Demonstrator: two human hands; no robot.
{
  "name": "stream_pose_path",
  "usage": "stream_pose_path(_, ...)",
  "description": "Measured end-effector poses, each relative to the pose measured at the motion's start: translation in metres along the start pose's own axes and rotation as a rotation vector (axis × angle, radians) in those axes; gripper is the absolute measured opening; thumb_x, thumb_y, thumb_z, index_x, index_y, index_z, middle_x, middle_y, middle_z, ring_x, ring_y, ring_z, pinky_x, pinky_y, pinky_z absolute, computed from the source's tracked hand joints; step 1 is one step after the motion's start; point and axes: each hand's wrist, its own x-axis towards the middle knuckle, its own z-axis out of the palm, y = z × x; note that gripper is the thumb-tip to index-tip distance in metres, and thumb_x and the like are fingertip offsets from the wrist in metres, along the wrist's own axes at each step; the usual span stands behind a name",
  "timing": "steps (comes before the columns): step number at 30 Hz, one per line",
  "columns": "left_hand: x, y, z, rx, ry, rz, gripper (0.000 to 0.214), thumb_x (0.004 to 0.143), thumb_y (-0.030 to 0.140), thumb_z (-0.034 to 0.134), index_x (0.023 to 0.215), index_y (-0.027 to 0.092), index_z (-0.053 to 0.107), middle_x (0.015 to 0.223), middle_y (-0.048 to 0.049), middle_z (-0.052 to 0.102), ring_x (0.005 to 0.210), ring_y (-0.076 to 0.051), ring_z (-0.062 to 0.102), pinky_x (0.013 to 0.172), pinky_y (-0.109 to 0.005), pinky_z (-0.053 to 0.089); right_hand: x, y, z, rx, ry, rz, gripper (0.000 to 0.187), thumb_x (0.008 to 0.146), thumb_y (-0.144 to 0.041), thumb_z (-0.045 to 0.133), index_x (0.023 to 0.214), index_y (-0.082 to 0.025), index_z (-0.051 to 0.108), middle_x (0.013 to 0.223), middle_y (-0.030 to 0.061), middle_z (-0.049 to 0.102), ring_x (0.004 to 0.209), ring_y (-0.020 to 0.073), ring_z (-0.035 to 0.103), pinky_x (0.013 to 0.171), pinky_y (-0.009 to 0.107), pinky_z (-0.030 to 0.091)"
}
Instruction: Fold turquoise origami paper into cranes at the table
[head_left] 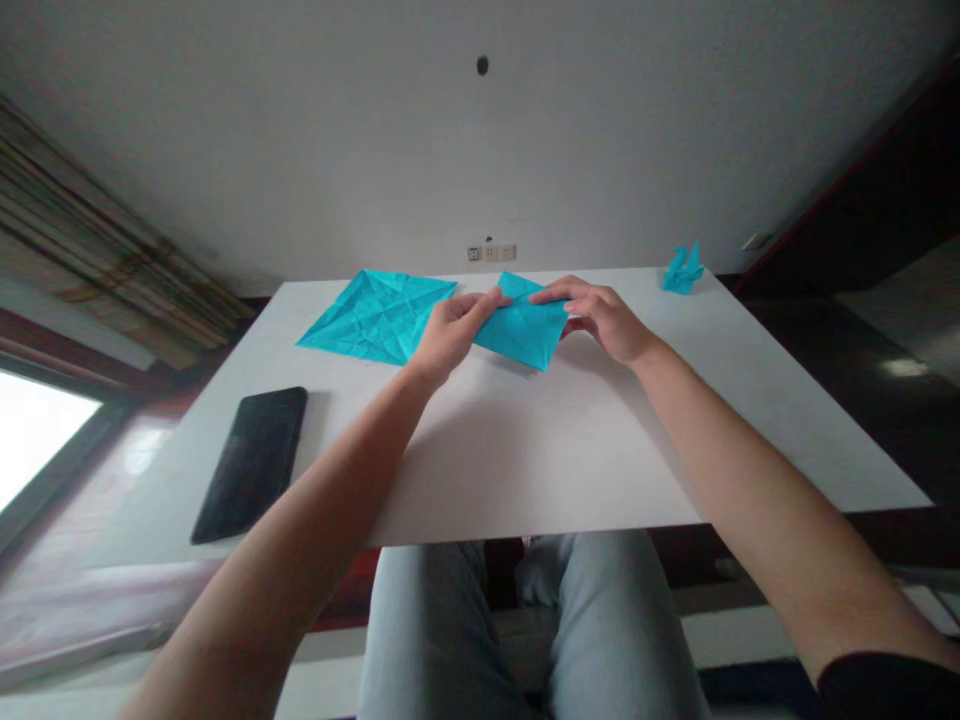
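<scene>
Turquoise paper, folded into a small four-cornered packet (521, 330), is held over the far half of the white tabletop (465, 490), near the middle of its width. The left hand (450, 335) pinches its left part, thumb on top, the other fingers mostly hidden. The right hand (607, 318) is closed on the right corner, with fingertips over the upper face and other digits lower down at the edge.

The packet is nearly square, so no long axis stands out; one corner points to the wall (337, 150), the opposite one towards the person and slightly rightwards. Its crisp edges frame a smooth face with faint creases.

Beyond the packet the table's far edge is close. Smooth white surface stretches from the hands to the near edge, and more runs rightwards to an origami bird (682, 275) at the far right corner, its hooked neck turned left, a spike rising beside it.

Leftwards there is less room: a crease-patterned turquoise sheet (367, 318) lies spread just beside the left hand, which hides part of its right edge. Nearer, a glossy black phone or tablet (251, 465) lies left of the left forearm.
</scene>
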Motion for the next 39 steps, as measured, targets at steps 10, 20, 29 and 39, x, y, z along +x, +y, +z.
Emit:
stream_pose_path(10, 0.009, -0.022, -0.005, 0.033, -0.028, 0.147, 0.044, 0.096, 0.042, 0.085, 0.135, 0.021, 0.085, 0.141, -0.0135, 0.086, 0.129, -0.030, 0.081, 0.111, -0.046, 0.067, 0.003, 0.023, 0.001, -0.027, -0.085, 0.013, 0.053, 0.081, -0.049, 0.101, 0.128, -0.029, 0.086, 0.113, 0.0052, 0.086, 0.101, 0.0265, 0.078, 0.094, 0.043, 0.068)
stream_pose_path(20, 0.003, -0.013, -0.002, 0.110, -0.081, 0.153, 0.047, 0.098, 0.047, 0.086, 0.138, 0.021, 0.086, 0.140, -0.0129, 0.087, 0.131, -0.033, 0.081, 0.116, -0.048, 0.066, 0.002, 0.024, -0.003, 0.071, -0.160, 0.054, 0.063, 0.084, -0.053, 0.103, 0.140, -0.028, 0.086, 0.125, 0.0071, 0.090, 0.109, 0.0289, 0.084, 0.103, 0.051, 0.070)
stream_pose_path(29, 0.002, -0.012, -0.010, 0.028, -0.167, 0.093, 0.069, 0.084, 0.044, 0.099, 0.147, 0.023, 0.082, 0.147, -0.0132, 0.083, 0.128, -0.033, 0.080, 0.109, -0.047, 0.069, 0.001, 0.023, -0.015, -0.021, -0.110, 0.029, 0.084, 0.083, -0.051, 0.103, 0.160, -0.029, 0.078, 0.140, 0.0079, 0.088, 0.126, 0.0343, 0.082, 0.117, 0.062, 0.066)
stream_pose_path(39, 0.009, -0.015, -0.012, -0.025, -0.023, 0.007, 0.050, 0.084, 0.045, 0.099, 0.125, 0.018, 0.091, 0.101, -0.0085, 0.087, 0.099, -0.025, 0.081, 0.096, -0.041, 0.070, 0.002, 0.028, -0.028, -0.056, -0.065, 0.106, 0.100, 0.078, -0.055, 0.106, 0.167, -0.028, 0.071, 0.141, 0.0097, 0.087, 0.133, 0.0395, 0.080, 0.126, 0.069, 0.059)
